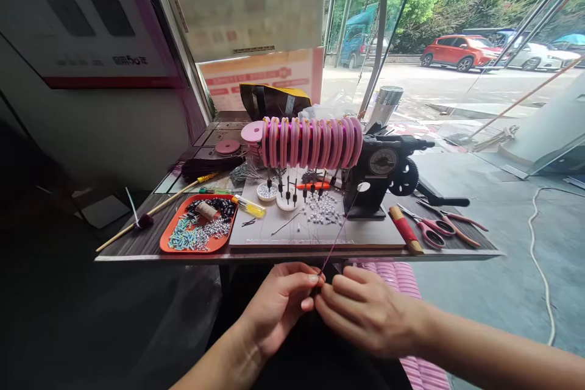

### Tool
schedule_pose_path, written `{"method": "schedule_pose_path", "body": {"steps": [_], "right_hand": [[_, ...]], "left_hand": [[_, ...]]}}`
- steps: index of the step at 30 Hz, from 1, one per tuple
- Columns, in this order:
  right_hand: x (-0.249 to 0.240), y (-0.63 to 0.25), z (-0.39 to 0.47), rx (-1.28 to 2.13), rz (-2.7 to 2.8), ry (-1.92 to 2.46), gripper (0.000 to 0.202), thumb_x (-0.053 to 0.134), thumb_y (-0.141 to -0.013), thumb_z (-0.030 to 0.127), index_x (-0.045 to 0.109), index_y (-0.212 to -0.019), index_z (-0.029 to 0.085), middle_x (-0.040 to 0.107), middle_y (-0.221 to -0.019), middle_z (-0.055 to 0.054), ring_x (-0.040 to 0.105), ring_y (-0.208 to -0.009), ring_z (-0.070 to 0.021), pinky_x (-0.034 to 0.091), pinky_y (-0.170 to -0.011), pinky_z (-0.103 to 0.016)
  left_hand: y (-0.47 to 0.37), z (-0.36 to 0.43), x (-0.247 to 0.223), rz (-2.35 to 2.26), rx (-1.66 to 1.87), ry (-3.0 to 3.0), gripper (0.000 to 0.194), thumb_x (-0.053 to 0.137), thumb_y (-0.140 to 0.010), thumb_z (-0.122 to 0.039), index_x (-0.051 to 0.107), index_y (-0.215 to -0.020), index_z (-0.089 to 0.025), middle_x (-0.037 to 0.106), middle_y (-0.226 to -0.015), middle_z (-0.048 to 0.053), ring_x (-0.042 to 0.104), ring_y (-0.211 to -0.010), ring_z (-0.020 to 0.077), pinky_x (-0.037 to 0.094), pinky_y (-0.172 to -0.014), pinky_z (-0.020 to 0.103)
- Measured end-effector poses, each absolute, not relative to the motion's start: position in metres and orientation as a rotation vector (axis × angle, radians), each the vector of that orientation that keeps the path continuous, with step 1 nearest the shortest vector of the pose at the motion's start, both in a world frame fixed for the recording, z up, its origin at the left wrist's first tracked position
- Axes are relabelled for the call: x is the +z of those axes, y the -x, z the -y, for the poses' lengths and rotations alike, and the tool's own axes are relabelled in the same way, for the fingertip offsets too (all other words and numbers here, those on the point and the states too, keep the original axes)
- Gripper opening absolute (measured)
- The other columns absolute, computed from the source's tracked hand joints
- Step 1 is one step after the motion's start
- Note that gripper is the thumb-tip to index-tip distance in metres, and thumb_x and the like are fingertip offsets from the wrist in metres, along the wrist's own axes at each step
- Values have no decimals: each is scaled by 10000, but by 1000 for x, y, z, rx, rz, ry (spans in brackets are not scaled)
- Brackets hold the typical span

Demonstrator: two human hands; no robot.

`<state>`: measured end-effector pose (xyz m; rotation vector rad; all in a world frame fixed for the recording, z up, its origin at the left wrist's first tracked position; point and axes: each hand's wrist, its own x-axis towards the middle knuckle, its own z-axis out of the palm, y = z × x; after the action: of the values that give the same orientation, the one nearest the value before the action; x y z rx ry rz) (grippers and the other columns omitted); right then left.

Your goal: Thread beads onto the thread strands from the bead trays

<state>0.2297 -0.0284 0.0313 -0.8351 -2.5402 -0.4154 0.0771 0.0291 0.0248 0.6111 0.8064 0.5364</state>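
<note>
Below the table's front edge my left hand [278,301] pinches the lower end of a thin purple thread [336,242] between thumb and fingertips. Right beside it, my right hand [361,308] has its fingers curled together near the same end; what they hold is too small to name. The thread slants up toward the black winding machine [368,186] with its dial and crank. Pink spools [311,142] sit in a row left of the machine, with black weights [287,196] hanging under them. White beads [322,208] lie on the pale board [260,236].
An orange tray [167,242] of beads stands at the left, beside a wooden stick [159,206] and a yellow lighter [251,207]. Red-handled scissors [432,231], pliers [461,234] and a red-and-wood rod [404,228] lie at the right. A dark bag [269,102] sits behind.
</note>
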Motion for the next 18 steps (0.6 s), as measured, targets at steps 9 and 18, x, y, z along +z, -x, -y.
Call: {"method": "schedule_pose_path", "body": {"steps": [9,18], "right_hand": [[64,-218,6,694,2113,1110,180,470,-855,120,588,-720,138,583,-638,-9,481,-566,-105,369,-541,-204],[91,-206,-59,1293,2004,1424,92,572,-705,42,615,-676,117,558,-587,38,487,-565,-85,360,-517,-172]], "left_hand": [[-68,-19,14,-900,1068,-2045,136,520,-749,-68,606,-678,-146,467,-762,19,488,-610,110,397,-512,211],[-71,-21,-3,-977,1604,-2440,154,552,-746,-10,610,-831,-125,463,-845,53,550,-694,127,501,-623,222]]}}
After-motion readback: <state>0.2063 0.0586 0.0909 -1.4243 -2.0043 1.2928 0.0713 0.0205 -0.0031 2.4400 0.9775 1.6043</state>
